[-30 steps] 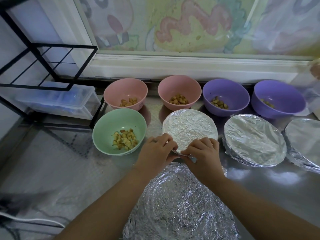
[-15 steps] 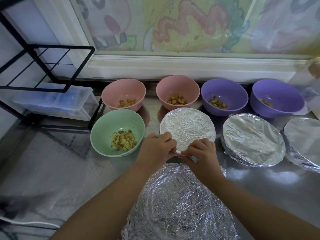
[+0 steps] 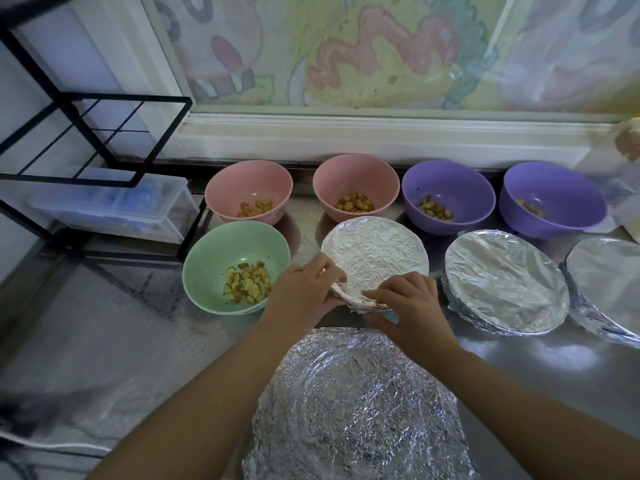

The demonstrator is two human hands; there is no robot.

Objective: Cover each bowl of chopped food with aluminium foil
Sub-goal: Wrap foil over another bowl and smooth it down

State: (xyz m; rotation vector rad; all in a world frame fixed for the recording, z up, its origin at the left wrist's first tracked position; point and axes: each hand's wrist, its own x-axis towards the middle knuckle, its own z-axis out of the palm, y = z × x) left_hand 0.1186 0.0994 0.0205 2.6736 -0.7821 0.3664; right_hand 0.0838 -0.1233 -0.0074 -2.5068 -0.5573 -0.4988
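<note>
Head view: we had left hand (image 3: 304, 292) and right hand (image 3: 405, 301) at near rim of foil-covered bowl (image 3: 375, 249), standing on tabletop (image 3: 519, 362) just right of uncovered green bowl (image 3: 214, 247). Fingers (image 3: 382, 293) of both hands were curled, pinching loose foil edge (image 3: 349, 301). We judged foil light, thin, crease-holding, easily torn. Best taken at overhang and crimped under rim, not pressed on taut top.
</note>
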